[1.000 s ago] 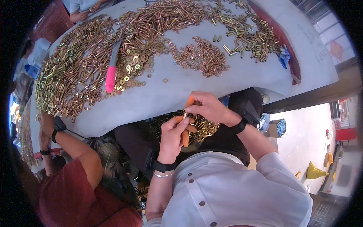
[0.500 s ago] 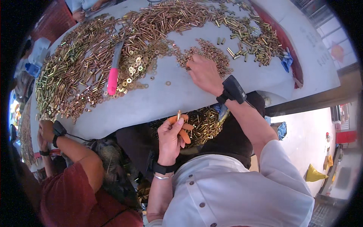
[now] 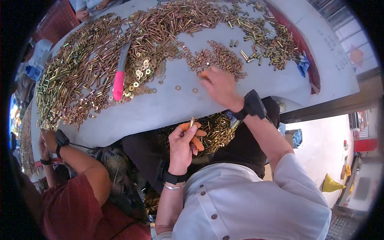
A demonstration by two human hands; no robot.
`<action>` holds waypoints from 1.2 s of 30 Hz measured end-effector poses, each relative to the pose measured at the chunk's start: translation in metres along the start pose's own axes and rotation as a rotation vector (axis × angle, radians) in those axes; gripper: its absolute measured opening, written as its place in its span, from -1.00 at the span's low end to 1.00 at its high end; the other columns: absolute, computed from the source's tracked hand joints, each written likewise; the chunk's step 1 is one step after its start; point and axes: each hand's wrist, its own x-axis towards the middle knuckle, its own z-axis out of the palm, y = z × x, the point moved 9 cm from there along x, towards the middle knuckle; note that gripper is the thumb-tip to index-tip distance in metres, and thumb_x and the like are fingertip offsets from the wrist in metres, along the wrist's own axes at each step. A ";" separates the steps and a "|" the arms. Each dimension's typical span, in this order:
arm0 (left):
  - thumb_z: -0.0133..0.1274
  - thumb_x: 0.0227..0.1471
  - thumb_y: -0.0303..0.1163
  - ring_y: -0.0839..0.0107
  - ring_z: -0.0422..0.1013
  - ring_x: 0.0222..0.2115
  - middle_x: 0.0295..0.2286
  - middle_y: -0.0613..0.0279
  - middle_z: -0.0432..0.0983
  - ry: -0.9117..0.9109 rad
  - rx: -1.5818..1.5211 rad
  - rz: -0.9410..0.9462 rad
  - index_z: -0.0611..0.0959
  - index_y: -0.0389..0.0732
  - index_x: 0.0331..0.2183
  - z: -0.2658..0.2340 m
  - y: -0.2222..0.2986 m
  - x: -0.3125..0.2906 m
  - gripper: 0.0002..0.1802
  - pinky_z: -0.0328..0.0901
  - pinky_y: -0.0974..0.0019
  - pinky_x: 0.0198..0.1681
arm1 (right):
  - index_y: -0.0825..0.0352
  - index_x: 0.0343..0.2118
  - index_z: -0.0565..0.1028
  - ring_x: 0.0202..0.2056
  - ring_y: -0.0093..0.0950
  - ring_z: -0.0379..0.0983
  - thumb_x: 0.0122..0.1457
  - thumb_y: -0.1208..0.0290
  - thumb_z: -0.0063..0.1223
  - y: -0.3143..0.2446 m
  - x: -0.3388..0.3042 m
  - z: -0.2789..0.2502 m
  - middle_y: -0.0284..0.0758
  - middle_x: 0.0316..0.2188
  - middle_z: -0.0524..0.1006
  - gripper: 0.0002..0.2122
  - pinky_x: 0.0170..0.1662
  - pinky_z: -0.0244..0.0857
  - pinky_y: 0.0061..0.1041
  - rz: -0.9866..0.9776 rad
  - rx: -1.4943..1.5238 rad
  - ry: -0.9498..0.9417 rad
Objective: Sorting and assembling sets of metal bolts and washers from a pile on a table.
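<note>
My left hand (image 3: 182, 145), with orange covers on some fingertips, pinches a small brass-coloured threaded rod (image 3: 192, 121) upright between thumb and forefinger. It hovers above a container of brass-coloured metal pieces (image 3: 218, 134) by my lap. Over the near side of a pile of small copper-coloured nuts (image 3: 224, 58) on the table is my right hand (image 3: 222, 88). Its fingers are curled together, and whatever lies between them is hidden. A loose washer (image 3: 195, 90) rests just left of that hand. Gold washers (image 3: 146, 68) are heaped farther left.
Metal tubes and rods (image 3: 172, 18) cover much of the table (image 3: 160, 110). A tool with a pink handle (image 3: 119, 85) lies across them. At the left a person in a dark red shirt (image 3: 78, 208) works at the table's edge. A blue cloth (image 3: 303, 66) sits at the right.
My right hand has drawn back from the nut pile toward me, and a loose washer now shows beside it. My left hand has barely moved, still holding the threaded rod.
</note>
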 end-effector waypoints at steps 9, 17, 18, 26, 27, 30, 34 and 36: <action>0.04 0.09 -0.29 0.58 0.36 -0.77 -0.51 0.08 0.57 0.023 0.027 -0.018 0.55 -0.34 -0.32 -0.001 0.002 -0.003 -0.73 0.13 0.62 -0.81 | 0.31 -0.46 0.44 -0.41 -0.26 0.40 -0.05 0.37 0.10 -0.003 0.022 0.019 -0.26 -0.48 0.37 -0.86 -0.41 0.26 -0.27 -0.136 -0.238 -0.039; 0.04 0.09 -0.28 0.59 0.35 -0.77 -0.52 0.08 0.56 0.044 0.014 -0.014 0.55 -0.34 -0.34 -0.008 0.000 -0.002 -0.73 0.12 0.62 -0.81 | 0.30 -0.46 0.43 -0.45 -0.25 0.39 -0.04 0.39 0.09 -0.013 0.010 0.018 -0.26 -0.50 0.36 -0.88 -0.42 0.26 -0.29 -0.169 -0.168 -0.168; 0.04 0.09 -0.28 0.59 0.35 -0.77 -0.52 0.08 0.56 0.044 0.011 -0.011 0.55 -0.33 -0.34 -0.009 0.000 -0.002 -0.73 0.12 0.62 -0.81 | 0.29 -0.45 0.43 -0.46 -0.24 0.39 -0.03 0.39 0.09 -0.013 0.008 0.016 -0.27 -0.50 0.36 -0.88 -0.43 0.26 -0.29 -0.158 -0.128 -0.173; 0.05 0.08 -0.27 0.59 0.35 -0.78 -0.52 0.08 0.56 0.053 0.026 0.010 0.55 -0.34 -0.34 -0.011 0.002 -0.003 -0.72 0.11 0.61 -0.83 | 0.34 -0.42 0.47 -0.50 -0.38 0.44 -0.03 0.45 0.08 -0.009 0.001 0.009 -0.29 -0.50 0.46 -0.88 -0.42 0.31 -0.41 0.061 0.226 -0.195; 0.05 0.08 -0.27 0.59 0.35 -0.78 -0.52 0.07 0.56 0.054 0.031 0.021 0.54 -0.34 -0.34 -0.010 0.003 -0.003 -0.72 0.11 0.61 -0.83 | 0.36 -0.42 0.48 -0.50 -0.40 0.45 -0.03 0.45 0.08 -0.007 -0.004 0.011 -0.29 -0.49 0.50 -0.88 -0.41 0.33 -0.43 0.159 0.356 -0.238; 0.04 0.09 -0.30 0.59 0.34 -0.81 -0.55 0.08 0.56 0.072 0.053 0.048 0.55 -0.30 -0.38 -0.007 0.008 -0.003 -0.77 0.08 0.60 -0.86 | 0.42 -0.38 0.50 -0.50 -0.58 0.45 -0.02 0.50 0.11 -0.020 -0.031 0.036 -0.33 -0.48 0.54 -0.85 -0.38 0.34 -0.57 0.314 0.961 -0.453; 0.03 0.09 -0.30 0.59 0.34 -0.81 -0.57 0.10 0.55 0.056 0.078 0.052 0.55 -0.32 -0.36 0.003 0.011 -0.004 -0.76 0.08 0.60 -0.86 | 0.45 -0.29 0.50 -0.44 -0.66 0.42 0.05 0.57 0.08 -0.043 -0.051 0.033 -0.36 -0.46 0.51 -0.85 -0.33 0.31 -0.64 0.371 1.129 -0.580; 0.01 0.10 -0.30 0.60 0.33 -0.81 -0.58 0.12 0.55 0.057 0.088 0.052 0.55 -0.32 -0.34 0.005 0.013 -0.004 -0.75 0.08 0.60 -0.86 | 0.44 -0.29 0.50 -0.43 -0.66 0.41 0.05 0.56 0.09 -0.044 -0.052 0.037 -0.38 -0.45 0.51 -0.85 -0.33 0.31 -0.64 0.364 1.149 -0.617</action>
